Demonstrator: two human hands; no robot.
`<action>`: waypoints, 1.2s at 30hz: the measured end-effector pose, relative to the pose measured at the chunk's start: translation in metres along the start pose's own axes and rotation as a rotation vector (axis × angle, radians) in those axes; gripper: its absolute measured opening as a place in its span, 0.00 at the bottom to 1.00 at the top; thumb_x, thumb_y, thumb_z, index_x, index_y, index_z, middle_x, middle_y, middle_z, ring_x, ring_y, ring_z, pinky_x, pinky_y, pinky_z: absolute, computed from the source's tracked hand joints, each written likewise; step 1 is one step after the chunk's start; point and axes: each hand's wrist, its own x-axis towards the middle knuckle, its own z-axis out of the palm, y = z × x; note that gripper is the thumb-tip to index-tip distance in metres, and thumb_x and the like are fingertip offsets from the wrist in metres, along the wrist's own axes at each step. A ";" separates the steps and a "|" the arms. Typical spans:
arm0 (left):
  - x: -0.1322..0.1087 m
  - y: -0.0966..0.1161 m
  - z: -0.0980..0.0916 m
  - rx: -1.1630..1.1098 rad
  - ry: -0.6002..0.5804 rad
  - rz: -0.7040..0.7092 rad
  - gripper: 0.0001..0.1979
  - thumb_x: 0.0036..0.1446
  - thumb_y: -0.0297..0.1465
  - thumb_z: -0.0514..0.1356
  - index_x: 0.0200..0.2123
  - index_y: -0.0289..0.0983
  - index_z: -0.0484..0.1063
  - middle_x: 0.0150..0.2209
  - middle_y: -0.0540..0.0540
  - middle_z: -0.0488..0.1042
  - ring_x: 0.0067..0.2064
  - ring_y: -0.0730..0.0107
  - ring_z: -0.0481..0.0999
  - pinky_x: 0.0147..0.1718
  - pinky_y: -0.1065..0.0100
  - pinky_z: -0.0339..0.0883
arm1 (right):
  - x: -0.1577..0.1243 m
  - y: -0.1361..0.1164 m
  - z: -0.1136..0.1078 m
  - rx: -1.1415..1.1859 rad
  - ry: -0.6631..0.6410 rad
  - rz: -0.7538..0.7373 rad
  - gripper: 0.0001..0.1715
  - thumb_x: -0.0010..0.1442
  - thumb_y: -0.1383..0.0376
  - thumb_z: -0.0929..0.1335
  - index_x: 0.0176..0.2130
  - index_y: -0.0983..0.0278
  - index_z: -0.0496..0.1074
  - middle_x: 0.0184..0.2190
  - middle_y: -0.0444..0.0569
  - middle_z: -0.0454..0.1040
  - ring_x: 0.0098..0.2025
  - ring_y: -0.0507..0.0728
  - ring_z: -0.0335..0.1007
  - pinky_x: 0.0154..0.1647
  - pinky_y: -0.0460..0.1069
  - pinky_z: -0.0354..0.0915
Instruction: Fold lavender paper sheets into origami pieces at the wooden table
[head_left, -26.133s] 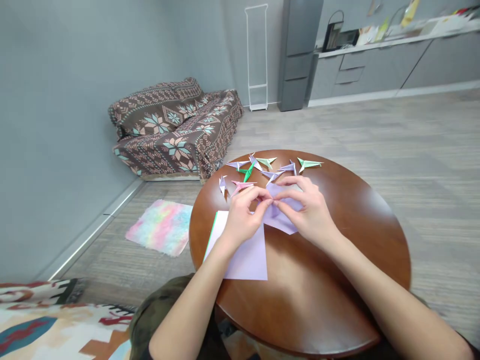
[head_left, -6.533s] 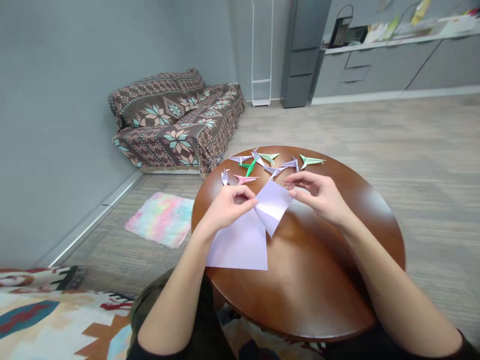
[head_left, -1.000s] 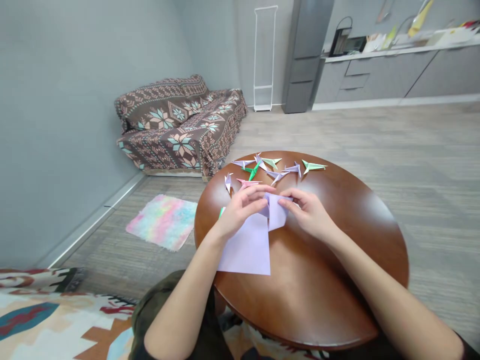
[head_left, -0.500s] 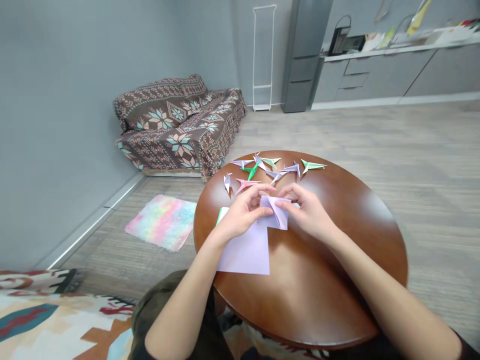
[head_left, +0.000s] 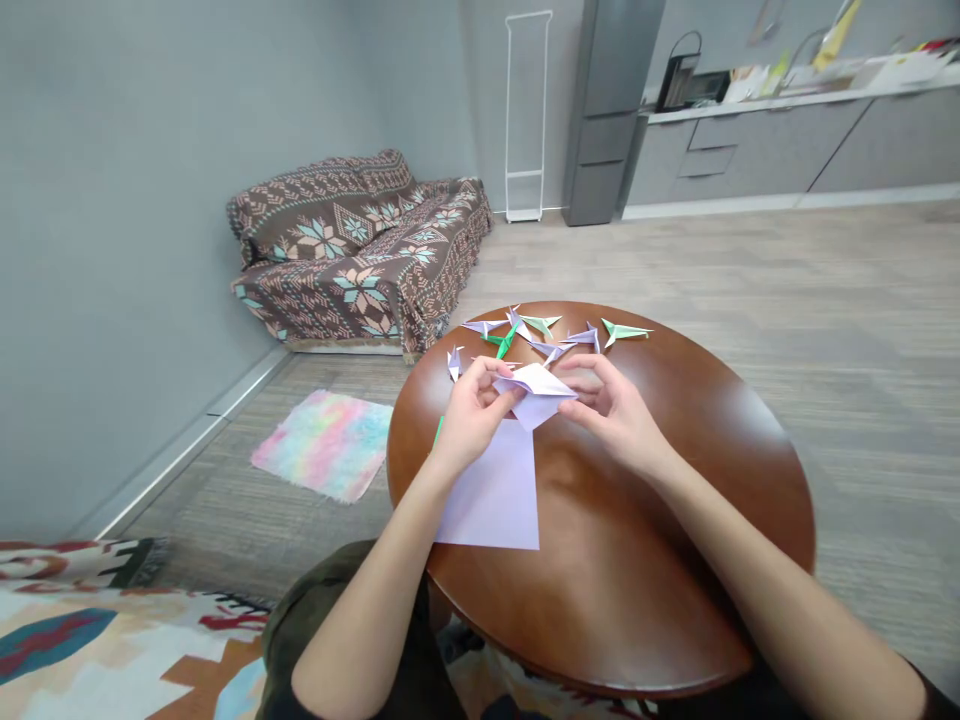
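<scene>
A partly folded sheet of light purple origami paper (head_left: pixel 534 398) is held up over the table, with its pale inner side opened out on top. My left hand (head_left: pixel 480 405) pinches its left corner between thumb and fingers. At the opposite corner, my right hand (head_left: pixel 611 410) has its thumb against the paper, with the fingers curved behind. Below the left hand lies a flat purple paper sheet (head_left: pixel 499 495), partly under the wrist. Just beyond the hands sit several folded paper cranes, including a green crane (head_left: pixel 504 342), a pale green crane (head_left: pixel 626 331) and a purple crane (head_left: pixel 454 363).
All of this is on a round brown wooden table (head_left: pixel 675 560). A sofa with a patterned cover (head_left: pixel 360 250) stands behind it, and a fluffy rainbow mat (head_left: pixel 322 445) lies on the floor at left. A grey fridge (head_left: pixel 611 110) and kitchen counter (head_left: pixel 757 150) are farther back.
The folded paper has turned and opened into a diamond shape, its pale inside now showing. Both hands have shifted slightly apart, gripping opposite corners.
</scene>
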 end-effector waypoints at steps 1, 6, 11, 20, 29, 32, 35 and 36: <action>0.000 0.000 0.000 -0.001 0.001 0.001 0.15 0.57 0.35 0.70 0.40 0.38 0.67 0.50 0.42 0.77 0.38 0.67 0.80 0.34 0.68 0.77 | 0.000 0.000 0.000 -0.023 -0.003 -0.003 0.23 0.60 0.58 0.77 0.52 0.57 0.71 0.47 0.49 0.83 0.48 0.61 0.81 0.49 0.54 0.74; -0.002 0.003 0.000 -0.017 -0.030 0.027 0.13 0.56 0.37 0.72 0.39 0.36 0.75 0.46 0.42 0.79 0.40 0.64 0.82 0.36 0.66 0.80 | 0.000 0.003 0.000 -0.131 0.132 -0.007 0.13 0.60 0.61 0.75 0.46 0.58 0.83 0.46 0.48 0.85 0.46 0.62 0.82 0.47 0.54 0.75; -0.002 -0.001 -0.005 -0.029 0.001 0.072 0.19 0.63 0.46 0.64 0.41 0.35 0.82 0.49 0.39 0.79 0.43 0.59 0.82 0.39 0.60 0.82 | 0.001 0.000 -0.001 -0.107 0.193 0.005 0.10 0.59 0.62 0.75 0.42 0.56 0.87 0.43 0.46 0.87 0.47 0.64 0.83 0.50 0.56 0.75; -0.006 0.002 -0.009 -0.068 -0.050 0.067 0.14 0.61 0.39 0.67 0.43 0.35 0.83 0.47 0.39 0.79 0.43 0.60 0.81 0.40 0.60 0.81 | 0.001 0.007 -0.004 0.021 0.137 0.053 0.14 0.59 0.51 0.76 0.40 0.56 0.87 0.39 0.46 0.87 0.44 0.66 0.82 0.48 0.58 0.75; -0.004 0.007 0.002 0.081 0.028 0.150 0.10 0.54 0.33 0.71 0.38 0.36 0.79 0.44 0.42 0.80 0.47 0.61 0.80 0.43 0.68 0.73 | -0.003 0.003 0.008 -0.058 0.179 0.025 0.10 0.55 0.57 0.78 0.36 0.59 0.86 0.33 0.47 0.85 0.36 0.61 0.80 0.40 0.55 0.74; -0.005 0.005 0.006 0.146 0.107 0.180 0.10 0.55 0.34 0.71 0.39 0.37 0.78 0.43 0.44 0.80 0.45 0.64 0.79 0.39 0.70 0.70 | -0.005 0.003 0.014 -0.074 0.120 -0.003 0.07 0.59 0.58 0.77 0.37 0.58 0.85 0.38 0.47 0.85 0.39 0.61 0.80 0.44 0.54 0.74; -0.007 0.007 0.007 0.168 0.138 0.164 0.16 0.54 0.34 0.72 0.44 0.38 0.75 0.40 0.46 0.81 0.39 0.67 0.79 0.37 0.70 0.69 | -0.006 0.006 0.017 -0.110 0.057 -0.057 0.07 0.62 0.58 0.75 0.36 0.59 0.84 0.42 0.49 0.84 0.44 0.61 0.79 0.46 0.54 0.73; -0.008 0.008 0.008 0.155 0.135 0.148 0.17 0.54 0.34 0.72 0.45 0.38 0.74 0.38 0.46 0.81 0.37 0.67 0.79 0.36 0.70 0.69 | -0.006 0.007 0.017 -0.137 0.047 -0.077 0.07 0.62 0.58 0.75 0.36 0.59 0.83 0.42 0.49 0.84 0.44 0.61 0.79 0.46 0.54 0.73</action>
